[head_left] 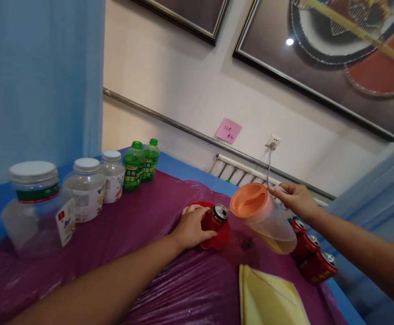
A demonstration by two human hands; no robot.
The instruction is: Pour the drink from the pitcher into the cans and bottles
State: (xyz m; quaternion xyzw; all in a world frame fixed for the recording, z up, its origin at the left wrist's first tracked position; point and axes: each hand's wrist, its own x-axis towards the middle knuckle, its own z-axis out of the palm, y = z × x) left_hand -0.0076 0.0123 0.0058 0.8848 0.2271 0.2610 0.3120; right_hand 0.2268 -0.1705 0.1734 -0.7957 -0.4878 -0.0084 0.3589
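"Yellow cloth (268,295) nearest. Each grip?"
"Left hand (190,225) wraps the can (213,221) on the red dish (217,243); right hand (297,201) clasps the tilted jug (265,225) beside it."
"Handling?"
"Can probably dents; jug's liquid (280,246) may slosh: hold its handle (281,189)."

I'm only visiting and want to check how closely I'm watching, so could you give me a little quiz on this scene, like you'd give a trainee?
1. What is the right hand holding by its handle?
2. True or false: the left hand is holding the folded yellow cloth.
3. How many green bottles stand in the row with the white-lidded jars?

Key:
1. A tilted pitcher with an orange lid.
2. False; it is around a red can.
3. Two.
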